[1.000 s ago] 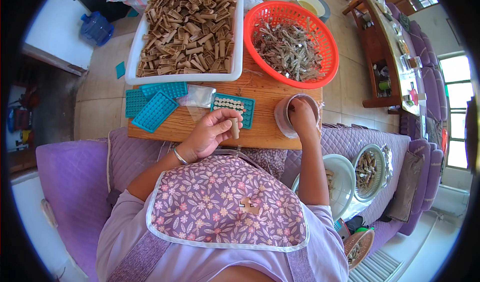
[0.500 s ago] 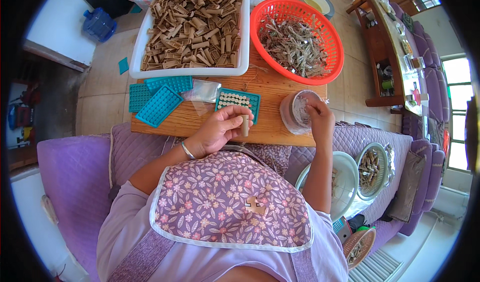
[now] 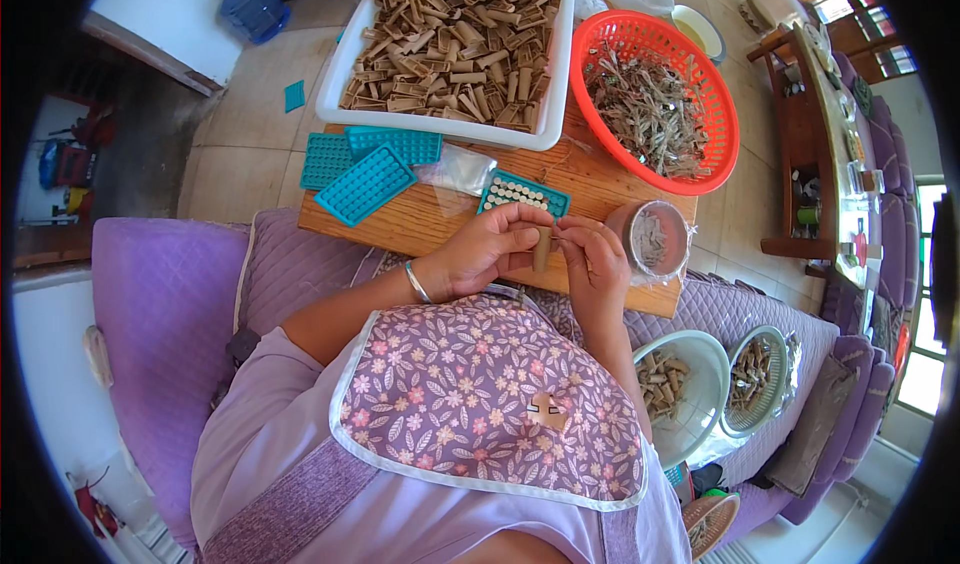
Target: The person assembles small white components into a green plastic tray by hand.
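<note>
A small brown cylindrical tube (image 3: 542, 251) stands upright between the thumb and fingers of my left hand (image 3: 478, 254), just above the table's near edge. Close against it, my right hand (image 3: 600, 262) pinches its thumb and fingertips together at the upper end of the tube. Whatever sits in that pinch is too small to name. Behind my fingers, a teal tray (image 3: 558, 203) holds rows of pale round pieces, partly hidden. To the right of my right hand stands a round tub (image 3: 676, 232) with clear, thin scraps inside.
Several teal trays (image 3: 365, 186) and a clear plastic bag (image 3: 460, 171) lie on the wooden table (image 3: 400, 226). Behind are a white bin (image 3: 440, 136) of brown pieces and a red basket (image 3: 722, 114) of silvery strips. Basins (image 3: 712, 384) of brown pieces stand at right.
My right hand has left the round tub and come left to the brown tube, fingers pinched. My left hand still holds the tube. The whole view has shifted and turned slightly.
</note>
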The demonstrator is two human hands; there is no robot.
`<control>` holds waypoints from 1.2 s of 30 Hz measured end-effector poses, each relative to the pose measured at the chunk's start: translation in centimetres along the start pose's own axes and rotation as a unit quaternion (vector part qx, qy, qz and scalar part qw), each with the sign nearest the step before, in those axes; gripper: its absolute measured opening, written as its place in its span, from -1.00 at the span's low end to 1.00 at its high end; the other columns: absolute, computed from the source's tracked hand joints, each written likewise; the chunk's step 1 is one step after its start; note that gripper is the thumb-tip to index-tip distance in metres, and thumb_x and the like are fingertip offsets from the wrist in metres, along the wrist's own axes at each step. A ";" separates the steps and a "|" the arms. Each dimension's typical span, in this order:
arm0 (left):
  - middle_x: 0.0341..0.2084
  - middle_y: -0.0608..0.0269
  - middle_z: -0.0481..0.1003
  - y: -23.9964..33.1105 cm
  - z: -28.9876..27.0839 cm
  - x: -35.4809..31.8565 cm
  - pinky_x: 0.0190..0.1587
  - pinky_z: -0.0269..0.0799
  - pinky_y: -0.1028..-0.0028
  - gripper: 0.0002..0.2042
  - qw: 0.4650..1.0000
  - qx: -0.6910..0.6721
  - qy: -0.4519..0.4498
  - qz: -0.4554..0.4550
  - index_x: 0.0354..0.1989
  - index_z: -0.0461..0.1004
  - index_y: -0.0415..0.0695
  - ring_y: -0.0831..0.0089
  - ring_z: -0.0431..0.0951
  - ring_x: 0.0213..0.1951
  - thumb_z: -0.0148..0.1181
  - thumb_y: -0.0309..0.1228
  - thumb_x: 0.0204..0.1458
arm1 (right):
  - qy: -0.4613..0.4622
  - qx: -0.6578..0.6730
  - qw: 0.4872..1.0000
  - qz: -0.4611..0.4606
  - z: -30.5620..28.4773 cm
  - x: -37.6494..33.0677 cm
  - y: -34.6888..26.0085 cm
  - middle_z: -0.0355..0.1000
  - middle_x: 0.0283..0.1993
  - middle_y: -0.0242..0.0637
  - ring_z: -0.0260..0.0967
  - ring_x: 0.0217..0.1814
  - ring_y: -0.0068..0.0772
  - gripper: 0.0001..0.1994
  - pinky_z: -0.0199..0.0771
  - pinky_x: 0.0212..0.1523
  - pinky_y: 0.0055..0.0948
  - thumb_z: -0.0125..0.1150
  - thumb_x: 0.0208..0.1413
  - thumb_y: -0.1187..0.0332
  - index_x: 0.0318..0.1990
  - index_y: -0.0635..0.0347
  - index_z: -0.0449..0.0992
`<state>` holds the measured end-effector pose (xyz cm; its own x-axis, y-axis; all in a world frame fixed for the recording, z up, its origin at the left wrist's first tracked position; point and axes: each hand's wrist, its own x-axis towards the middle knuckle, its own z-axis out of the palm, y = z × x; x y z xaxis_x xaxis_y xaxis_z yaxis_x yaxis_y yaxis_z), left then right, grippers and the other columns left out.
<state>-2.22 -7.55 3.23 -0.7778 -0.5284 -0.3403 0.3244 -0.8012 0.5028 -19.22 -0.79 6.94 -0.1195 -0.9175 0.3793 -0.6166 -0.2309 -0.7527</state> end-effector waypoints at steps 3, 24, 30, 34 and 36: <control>-0.07 0.28 0.42 -0.3 -0.6 0.2 0.08 0.43 0.41 -0.74 0.996 0.081 -0.016 0.031 0.00 0.38 -0.15 0.48 0.45 -0.02 0.14 -0.44 0.14 | -0.017 0.003 1.000 -0.009 0.1 0.2 -0.3 0.49 -0.22 -0.11 0.46 -0.20 -0.11 -0.91 0.49 -0.20 -0.31 0.19 0.00 0.60 -0.31 0.30 0.49; -0.21 0.34 0.48 -1.3 -1.0 0.1 -0.11 0.53 0.48 -0.80 0.996 0.083 0.020 0.017 -0.06 0.40 -0.14 0.56 0.52 -0.18 0.12 -0.46 0.15 | -0.074 0.071 0.989 0.109 -0.4 0.3 -1.1 0.47 -0.26 -0.08 0.46 -0.24 -0.12 -0.91 0.48 -0.23 -0.33 0.16 -0.03 0.64 -0.35 0.33 0.45; -0.18 0.30 0.47 -1.4 -0.8 -0.1 -0.07 0.52 0.46 -0.79 0.995 0.094 0.009 0.030 -0.05 0.39 -0.18 0.53 0.51 -0.15 0.11 -0.48 0.15 | -0.093 -0.020 0.995 0.018 0.0 -0.6 0.2 0.46 -0.27 -0.07 0.45 -0.22 -0.13 -0.88 0.47 -0.25 -0.32 0.19 -0.08 0.65 -0.35 0.32 0.45; -0.18 0.30 0.47 -1.5 -0.7 -0.1 -0.02 0.49 0.45 -0.78 0.998 0.061 0.006 0.027 -0.05 0.39 -0.18 0.54 0.49 -0.10 0.13 -0.46 0.14 | -0.051 0.033 0.997 0.051 0.4 -0.7 -0.2 0.47 -0.26 -0.09 0.45 -0.20 -0.17 -0.89 0.49 -0.25 -0.39 0.19 -0.05 0.64 -0.33 0.31 0.46; -0.21 0.30 0.47 -1.2 -0.9 0.0 -0.07 0.52 0.46 -0.82 0.997 0.061 -0.004 0.045 -0.08 0.41 -0.18 0.52 0.52 -0.15 0.12 -0.50 0.14 | -0.023 0.080 0.994 0.077 0.5 -0.3 -0.5 0.48 -0.26 -0.10 0.45 -0.19 -0.19 -0.89 0.50 -0.25 -0.43 0.19 -0.05 0.64 -0.33 0.31 0.47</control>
<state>-2.14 -6.87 1.92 -0.7534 -0.5932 -0.2837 0.3246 -0.7108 0.6241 -18.46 -0.57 6.97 -0.1642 -0.9590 0.2312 -0.4617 -0.1324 -0.8771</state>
